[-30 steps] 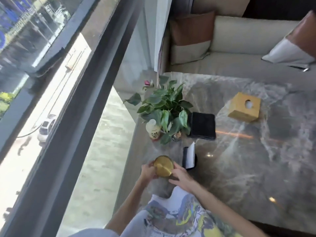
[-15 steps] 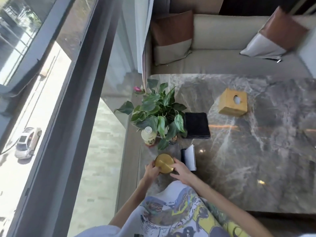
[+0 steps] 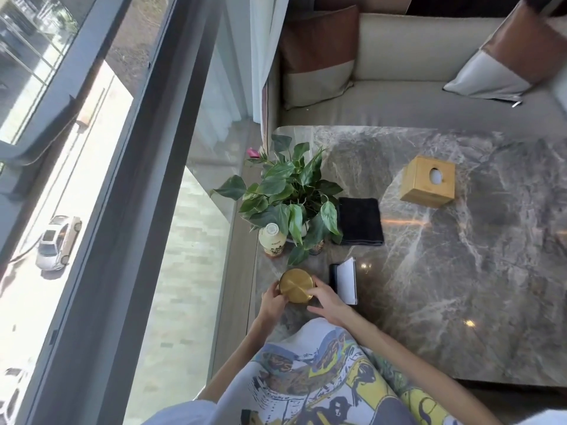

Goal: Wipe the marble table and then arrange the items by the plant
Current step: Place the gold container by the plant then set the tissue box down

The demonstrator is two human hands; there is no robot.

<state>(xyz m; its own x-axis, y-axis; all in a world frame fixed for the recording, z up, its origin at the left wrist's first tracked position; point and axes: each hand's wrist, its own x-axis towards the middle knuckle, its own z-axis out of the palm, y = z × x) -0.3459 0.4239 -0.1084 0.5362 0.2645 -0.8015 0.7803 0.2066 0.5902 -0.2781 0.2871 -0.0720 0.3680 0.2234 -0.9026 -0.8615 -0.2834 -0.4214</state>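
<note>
The arranging step appears to be in hand, not the wiping: the black folded cloth (image 3: 360, 221) lies flat and untouched on the tabletop (image 3: 460, 271), well beyond the fingers and just right of the plant (image 3: 291, 194), while both hands are busy with a round gold tin (image 3: 296, 285). The left hand (image 3: 271, 303) cups the tin's left side, its fingers (image 3: 277, 291) curled partly closed against the rim; the right hand (image 3: 326, 300) covers the right side, with its fingers (image 3: 313, 291) laid on the edge of the lid and the rest loosely spread over the marble. Together they pinch the tin between them, so each hand is closed on it and holds nothing else. Whether the tin rests on the marble or is lifted just clear cannot be told from above. Just right of the right-hand fingers lies a small notepad on a dark case (image 3: 345, 280), touching or nearly touching them. Straight ahead of the fingers, close by, stands a pale-capped bottle (image 3: 272, 239) at the plant's foot. The wooden tissue box (image 3: 428, 182) sits far off to the right, well apart from the group. The likely next move is to settle the tin near the bottle and let go without knocking the bottle or brushing the low leaves, then fetch the tissue box.
</note>
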